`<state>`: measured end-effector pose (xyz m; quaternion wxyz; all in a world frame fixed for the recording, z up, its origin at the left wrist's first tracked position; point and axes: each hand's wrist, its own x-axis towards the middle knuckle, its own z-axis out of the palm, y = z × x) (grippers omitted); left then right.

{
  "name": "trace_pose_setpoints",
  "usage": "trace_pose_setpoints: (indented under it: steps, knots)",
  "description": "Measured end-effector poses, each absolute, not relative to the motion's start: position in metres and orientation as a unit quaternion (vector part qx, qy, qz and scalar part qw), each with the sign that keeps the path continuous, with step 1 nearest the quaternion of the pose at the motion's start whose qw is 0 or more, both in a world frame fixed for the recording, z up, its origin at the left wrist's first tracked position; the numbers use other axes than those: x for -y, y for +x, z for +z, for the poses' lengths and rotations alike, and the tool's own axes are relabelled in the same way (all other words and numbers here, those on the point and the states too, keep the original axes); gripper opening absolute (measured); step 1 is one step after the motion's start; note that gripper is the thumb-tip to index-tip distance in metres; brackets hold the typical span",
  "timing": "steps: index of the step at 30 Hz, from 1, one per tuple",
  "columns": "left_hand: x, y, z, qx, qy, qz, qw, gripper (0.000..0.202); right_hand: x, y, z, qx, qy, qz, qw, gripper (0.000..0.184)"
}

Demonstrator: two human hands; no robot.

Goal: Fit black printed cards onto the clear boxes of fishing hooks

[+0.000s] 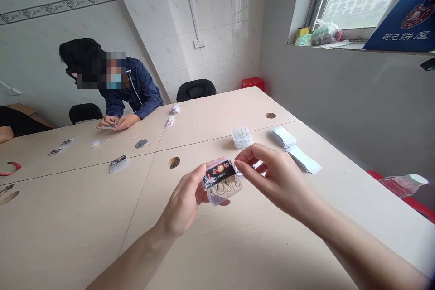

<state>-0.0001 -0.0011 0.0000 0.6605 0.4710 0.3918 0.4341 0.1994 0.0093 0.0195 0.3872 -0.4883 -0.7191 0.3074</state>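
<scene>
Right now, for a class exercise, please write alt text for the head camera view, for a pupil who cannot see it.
A person's left hand holds a small clear plastic box of hooks with a black label, and the right hand reaches to its corner above a pale table. Across the table, a person in a blue jacket sits handling something small.

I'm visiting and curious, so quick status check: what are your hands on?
Left hand: gripping a clear plastic box of small metal hooks with black label. Right hand: fingertips at its top corner. Beyond: second clear plastic box, white paper packets.
</scene>
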Motion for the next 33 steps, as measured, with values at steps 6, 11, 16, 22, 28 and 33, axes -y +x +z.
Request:
trace_pose_setpoints:
  steps: [6, 11, 16, 22, 28, 33]
  knots:
    - [0.0023, 0.0008, 0.0008, -0.394, 0.476, 0.428, 0.660, 0.045, -0.0098, 0.1967, 0.0187, 0.719, -0.479, 0.318, 0.390, 0.013]
    - [0.0025, 0.0016, 0.0021, -0.384, 0.478, 0.430, 0.663, 0.044, -0.0102, 0.1951, 0.0198, 0.723, -0.476, 0.315, 0.388, 0.017]
    - [0.0033, 0.0007, 0.0023, -0.378, 0.477, 0.428, 0.668, 0.045, -0.0084, 0.1958, 0.0206, 0.721, -0.473, 0.324, 0.389, 0.018]
    - [0.0032, -0.0001, 0.0018, -0.370, 0.468, 0.435, 0.674, 0.042, -0.0086, 0.1963, 0.0202, 0.721, -0.472, 0.326, 0.389, 0.017]
    - [0.0031, -0.0007, 0.0009, -0.373, 0.467, 0.437, 0.672, 0.042, -0.0089, 0.1950, 0.0209, 0.722, -0.472, 0.326, 0.388, 0.018]
    - [0.0034, -0.0003, 0.0005, -0.371, 0.470, 0.436, 0.671, 0.043, -0.0085, 0.1952, 0.0227, 0.718, -0.474, 0.333, 0.387, 0.017]
